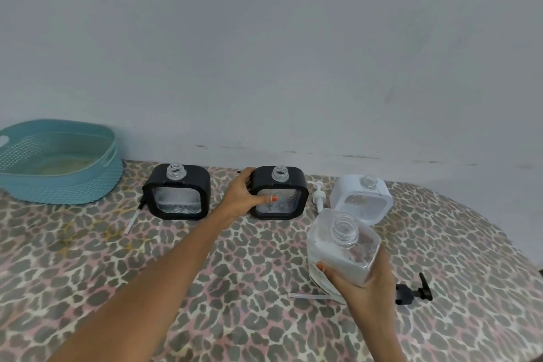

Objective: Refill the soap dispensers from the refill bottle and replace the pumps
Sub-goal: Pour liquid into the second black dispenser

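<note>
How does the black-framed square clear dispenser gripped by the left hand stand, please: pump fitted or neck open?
Neck open: the black-framed square clear dispenser gripped by the left hand shows bare threads, nothing screwed on.

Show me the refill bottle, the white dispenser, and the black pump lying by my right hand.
refill bottle (329, 250), head view, clear side wall below the neck.
white dispenser (385, 200), head view, right side of its frame.
black pump (404, 293), head view, its screw collar.
</note>
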Available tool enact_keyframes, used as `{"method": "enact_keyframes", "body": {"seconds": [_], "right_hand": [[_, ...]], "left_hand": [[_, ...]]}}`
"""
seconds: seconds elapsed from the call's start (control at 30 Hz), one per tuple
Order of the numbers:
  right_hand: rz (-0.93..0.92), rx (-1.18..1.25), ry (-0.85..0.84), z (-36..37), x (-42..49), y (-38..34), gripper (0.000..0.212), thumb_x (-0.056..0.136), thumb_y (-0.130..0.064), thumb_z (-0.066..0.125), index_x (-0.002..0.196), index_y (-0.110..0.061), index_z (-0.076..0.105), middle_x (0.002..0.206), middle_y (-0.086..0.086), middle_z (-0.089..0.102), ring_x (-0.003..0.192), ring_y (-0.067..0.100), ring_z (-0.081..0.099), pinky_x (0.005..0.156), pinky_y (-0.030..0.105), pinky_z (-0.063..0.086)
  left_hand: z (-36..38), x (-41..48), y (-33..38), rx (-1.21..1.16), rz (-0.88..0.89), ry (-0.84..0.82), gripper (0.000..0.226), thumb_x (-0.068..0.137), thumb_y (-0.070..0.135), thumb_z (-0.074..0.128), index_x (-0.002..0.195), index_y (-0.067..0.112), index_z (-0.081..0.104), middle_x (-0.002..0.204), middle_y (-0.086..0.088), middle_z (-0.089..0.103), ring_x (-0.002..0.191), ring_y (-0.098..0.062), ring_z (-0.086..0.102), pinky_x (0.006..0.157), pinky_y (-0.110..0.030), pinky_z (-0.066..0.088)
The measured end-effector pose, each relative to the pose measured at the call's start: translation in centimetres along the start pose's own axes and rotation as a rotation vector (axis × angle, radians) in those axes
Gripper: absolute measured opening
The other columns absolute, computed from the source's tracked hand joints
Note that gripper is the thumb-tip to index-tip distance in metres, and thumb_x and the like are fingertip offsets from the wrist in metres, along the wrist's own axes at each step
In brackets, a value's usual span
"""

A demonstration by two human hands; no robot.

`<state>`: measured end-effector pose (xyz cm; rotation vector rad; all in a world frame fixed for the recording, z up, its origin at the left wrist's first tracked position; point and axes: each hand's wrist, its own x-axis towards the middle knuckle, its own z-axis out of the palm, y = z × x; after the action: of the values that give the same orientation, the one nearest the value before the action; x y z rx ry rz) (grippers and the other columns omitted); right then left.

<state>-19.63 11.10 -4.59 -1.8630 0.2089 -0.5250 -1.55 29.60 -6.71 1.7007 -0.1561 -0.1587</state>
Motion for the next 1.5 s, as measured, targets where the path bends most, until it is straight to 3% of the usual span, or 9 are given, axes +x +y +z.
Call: {"method": "enact_keyframes", "body": {"seconds": [0.1,0.3,0.47,0.6,0.8,0.97,1.1,1.2,1.5], "right_hand": [[-0.028,-0.007,0.014,-0.1,-0.2,-0.6,0.068,0.039,-0.055,0.075,0.098,-0.066,0.044,0.103,-0.021,0.061,0.099,0.000,0.057,0.079,0.028,0.048],[-0.083,0.010,-0.010,-0.4,-1.1,-1.8,0.075,0.043,-0.047,0.088,0.103,-0.060,0.046,0.110,-0.018,0.059,0.104,0.008,0.057,0.085,0.035,0.050],[-0.098,-0.010,-0.016,-0.2,-2.0,-2.9,0.081,0.039,-0.056,0.077,0.113,-0.042,0.047,0.113,-0.008,0.061,0.105,0.015,0.058,0.086,0.042,0.051],[-0.168,-0.068,-0.014,0.0,-2.4,-4.7,0.085,0.040,-0.055,0.073,0.115,-0.025,0.048,0.104,-0.006,0.059,0.093,0.014,0.057,0.075,0.028,0.047],[-0.315,-0.256,-0.071,-0.1,-1.0,-6.4,0.079,0.055,-0.024,0.089,0.119,-0.004,0.048,0.107,0.004,0.058,0.093,0.020,0.055,0.071,0.018,0.041],[-0.450,-0.339,-0.097,0.4,0.6,-8.6,0.071,0.060,-0.016,0.085,0.120,-0.004,0.050,0.105,-0.005,0.051,0.096,0.012,0.047,0.071,0.007,0.033],[-0.548,-0.394,-0.150,1.1,1.6,-9.8,0.069,0.062,-0.026,0.084,0.118,-0.004,0.052,0.103,-0.003,0.052,0.093,0.009,0.043,0.077,0.031,0.036],[-0.687,-0.415,-0.175,1.5,2.1,-10.3,0.065,0.063,-0.047,0.071,0.115,-0.012,0.051,0.099,-0.008,0.051,0.088,-0.004,0.039,0.074,0.033,0.036],[-0.911,-0.601,-0.188,1.9,3.5,-10.4,0.051,0.071,-0.047,0.058,0.111,-0.019,0.046,0.103,0.010,0.067,0.088,0.030,0.062,0.078,0.033,0.041]], "left_hand": [[-0.7,-1.2,1.3,-0.031,0.021,0.009,0.051,0.067,0.002,0.078,0.106,0.017,0.048,0.099,0.009,0.059,0.098,-0.014,0.057,0.077,-0.017,0.051],[-3.3,-4.5,3.7,-0.032,0.079,-0.019,0.049,0.067,0.005,0.079,0.107,0.017,0.053,0.105,0.002,0.062,0.101,-0.013,0.060,0.086,-0.022,0.051],[-5.6,-8.1,5.3,-0.004,0.115,-0.069,0.046,0.068,0.005,0.078,0.103,0.023,0.054,0.103,0.007,0.063,0.092,0.003,0.062,0.078,-0.013,0.050],[-7.0,-10.7,5.9,0.028,0.128,-0.095,0.047,0.067,0.004,0.078,0.103,0.021,0.054,0.102,0.006,0.063,0.088,0.007,0.062,0.078,-0.013,0.051],[-8.9,-13.9,6.3,0.033,0.140,-0.122,0.049,0.068,-0.001,0.076,0.104,0.023,0.053,0.104,0.005,0.063,0.088,0.007,0.062,0.077,-0.012,0.050],[-9.5,-15.7,6.9,0.015,0.172,-0.161,0.054,0.069,-0.008,0.072,0.105,0.027,0.051,0.101,0.015,0.058,0.084,0.018,0.059,0.073,-0.004,0.046],[-9.9,-16.4,6.7,0.033,0.155,-0.206,0.054,0.067,-0.003,0.076,0.110,0.021,0.054,0.106,0.007,0.064,0.097,0.002,0.063,0.085,-0.016,0.050],[-9.9,-16.7,6.7,0.043,0.161,-0.226,0.053,0.068,-0.005,0.075,0.105,0.027,0.054,0.104,0.010,0.063,0.094,0.006,0.062,0.081,-0.012,0.049],[-9.9,-17.0,6.5,0.046,0.156,-0.254,0.053,0.067,-0.004,0.075,0.107,0.022,0.053,0.103,0.009,0.063,0.095,0.005,0.061,0.083,-0.010,0.047]]}}
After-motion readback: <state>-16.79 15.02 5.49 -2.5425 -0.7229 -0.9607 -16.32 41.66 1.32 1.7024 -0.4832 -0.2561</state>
